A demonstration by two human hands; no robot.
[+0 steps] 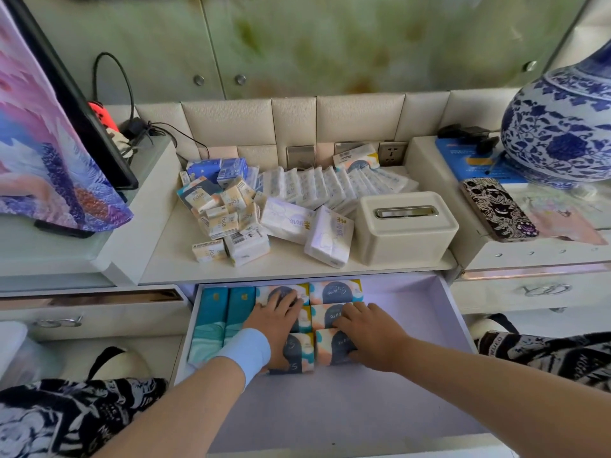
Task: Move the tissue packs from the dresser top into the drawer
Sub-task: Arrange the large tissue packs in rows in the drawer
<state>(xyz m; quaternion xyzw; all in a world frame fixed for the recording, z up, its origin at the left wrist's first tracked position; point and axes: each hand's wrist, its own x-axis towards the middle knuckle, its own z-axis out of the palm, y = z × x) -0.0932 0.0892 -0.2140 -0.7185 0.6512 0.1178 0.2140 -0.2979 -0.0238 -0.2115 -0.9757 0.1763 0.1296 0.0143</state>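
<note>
The open drawer point(426, 312) holds two teal tissue packs point(218, 319) at its left and several colourful patterned packs point(334, 290) beside them. My left hand point(277, 325) lies flat with spread fingers on the left column of patterned packs. My right hand point(367, 332) rests on the right column, fingers over a pack and thumb at its near edge. On the dresser top point(172, 256) lie a heap of small yellow and blue packs point(221, 209), a row of white packs point(330, 186) and two larger white packs point(327, 236).
A cream tissue box point(403, 226) stands right of the packs. A phone point(499, 209) and a blue-and-white vase point(562, 133) are on the right ledge. A screen under a colourful cloth point(49, 153) is at left. The drawer's right half shows bare bottom.
</note>
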